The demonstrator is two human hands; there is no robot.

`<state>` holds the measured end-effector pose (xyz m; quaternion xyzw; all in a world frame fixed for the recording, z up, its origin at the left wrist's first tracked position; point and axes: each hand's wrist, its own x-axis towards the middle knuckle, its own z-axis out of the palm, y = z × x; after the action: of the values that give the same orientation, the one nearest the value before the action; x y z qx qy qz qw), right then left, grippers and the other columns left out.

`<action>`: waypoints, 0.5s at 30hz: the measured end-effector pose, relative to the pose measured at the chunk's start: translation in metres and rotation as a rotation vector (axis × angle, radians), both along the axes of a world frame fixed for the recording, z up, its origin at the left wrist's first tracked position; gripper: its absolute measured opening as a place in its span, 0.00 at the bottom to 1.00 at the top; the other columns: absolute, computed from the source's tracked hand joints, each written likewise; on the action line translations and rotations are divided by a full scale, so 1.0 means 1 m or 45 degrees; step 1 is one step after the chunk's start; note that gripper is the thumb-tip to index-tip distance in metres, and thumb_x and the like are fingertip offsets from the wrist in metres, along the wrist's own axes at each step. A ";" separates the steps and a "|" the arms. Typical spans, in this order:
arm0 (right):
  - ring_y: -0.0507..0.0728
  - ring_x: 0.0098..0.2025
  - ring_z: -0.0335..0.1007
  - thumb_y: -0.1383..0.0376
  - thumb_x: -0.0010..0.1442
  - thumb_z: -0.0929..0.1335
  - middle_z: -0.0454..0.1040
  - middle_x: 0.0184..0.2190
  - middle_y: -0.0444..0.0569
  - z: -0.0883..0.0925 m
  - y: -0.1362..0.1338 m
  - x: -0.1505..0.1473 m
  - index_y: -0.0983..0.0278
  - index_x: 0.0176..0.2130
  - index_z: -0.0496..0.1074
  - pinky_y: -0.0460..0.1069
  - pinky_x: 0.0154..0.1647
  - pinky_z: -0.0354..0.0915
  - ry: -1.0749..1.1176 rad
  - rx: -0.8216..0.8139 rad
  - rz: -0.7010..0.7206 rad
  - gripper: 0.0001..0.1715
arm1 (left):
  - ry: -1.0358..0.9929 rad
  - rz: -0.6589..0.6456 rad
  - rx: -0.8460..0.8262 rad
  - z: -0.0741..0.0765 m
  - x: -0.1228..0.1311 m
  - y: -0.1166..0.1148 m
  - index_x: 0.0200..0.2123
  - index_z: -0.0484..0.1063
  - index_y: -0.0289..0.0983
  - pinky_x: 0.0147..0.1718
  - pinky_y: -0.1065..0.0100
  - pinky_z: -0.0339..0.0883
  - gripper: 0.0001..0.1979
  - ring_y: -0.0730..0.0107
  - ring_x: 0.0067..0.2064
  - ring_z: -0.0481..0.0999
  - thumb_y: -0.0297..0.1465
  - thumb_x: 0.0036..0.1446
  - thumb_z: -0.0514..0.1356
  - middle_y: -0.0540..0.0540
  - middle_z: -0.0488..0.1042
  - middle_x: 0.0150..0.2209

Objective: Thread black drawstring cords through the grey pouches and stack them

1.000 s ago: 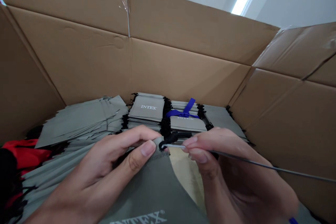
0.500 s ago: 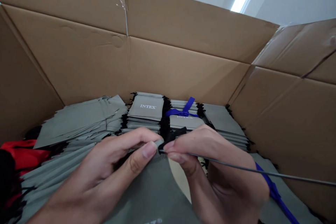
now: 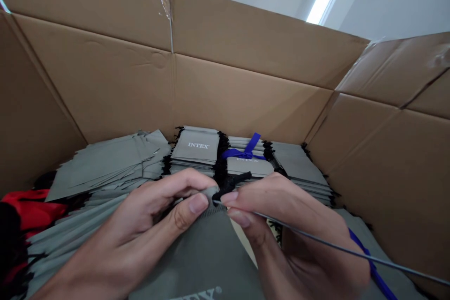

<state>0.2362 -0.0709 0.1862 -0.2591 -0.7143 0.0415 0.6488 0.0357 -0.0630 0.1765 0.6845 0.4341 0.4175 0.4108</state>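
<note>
My left hand (image 3: 154,225) is closed, pinching the top corner of a grey fabric bag (image 3: 207,253) between thumb and fingers. White lettering shows on the bag's lower part, cut off by the frame. A thin metal rod (image 3: 326,243) is pinched in my right hand (image 3: 291,229) and runs off to the right edge. Its tip meets a knotted black cord (image 3: 232,183) right at the stitched hem of the bag's corner. Whether the rod tip is inside the hem or only hooks the cord, I cannot tell.
Tall cardboard box walls (image 3: 246,79) surround the work. Inside lie stacked grey INTEX bags (image 3: 197,145), a stack tied with blue ribbon (image 3: 248,152), loose grey pieces (image 3: 112,161) and more bags at left (image 3: 77,225). Red fabric (image 3: 28,211) sits far left.
The rod's outer end has swung lower, and my right hand has shifted slightly right and down. More of the bag's lettering shows. Both hands keep their pinch.
</note>
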 end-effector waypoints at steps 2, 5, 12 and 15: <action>0.56 0.31 0.85 0.73 0.67 0.77 0.86 0.32 0.43 -0.001 -0.001 0.001 0.57 0.40 0.84 0.50 0.32 0.81 0.005 -0.013 -0.061 0.10 | -0.010 0.014 -0.016 0.000 0.001 0.000 0.49 0.85 0.47 0.33 0.74 0.74 0.23 0.63 0.36 0.82 0.58 0.68 0.63 0.50 0.84 0.34; 0.56 0.32 0.85 0.72 0.67 0.77 0.86 0.34 0.44 -0.001 -0.002 0.002 0.57 0.39 0.85 0.49 0.31 0.81 -0.030 0.019 -0.102 0.09 | -0.028 0.014 0.049 -0.002 0.001 0.002 0.48 0.85 0.47 0.35 0.73 0.76 0.23 0.62 0.38 0.83 0.57 0.68 0.63 0.50 0.86 0.36; 0.55 0.31 0.84 0.78 0.64 0.77 0.86 0.34 0.42 -0.002 -0.001 -0.012 0.58 0.39 0.84 0.48 0.30 0.80 0.127 0.109 -0.145 0.14 | 0.010 -0.013 0.208 -0.005 -0.001 0.006 0.52 0.85 0.48 0.37 0.76 0.76 0.18 0.66 0.38 0.83 0.50 0.74 0.61 0.51 0.86 0.37; 0.54 0.28 0.83 0.79 0.64 0.76 0.86 0.32 0.41 0.001 0.002 -0.015 0.59 0.39 0.84 0.48 0.28 0.79 0.172 0.156 -0.072 0.14 | 0.027 0.005 0.226 -0.005 -0.002 0.007 0.52 0.85 0.47 0.35 0.76 0.76 0.18 0.66 0.37 0.83 0.49 0.73 0.61 0.52 0.85 0.35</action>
<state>0.2212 -0.0689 0.1868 -0.2356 -0.6625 -0.0033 0.7110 0.0342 -0.0565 0.1715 0.7217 0.4010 0.4479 0.3431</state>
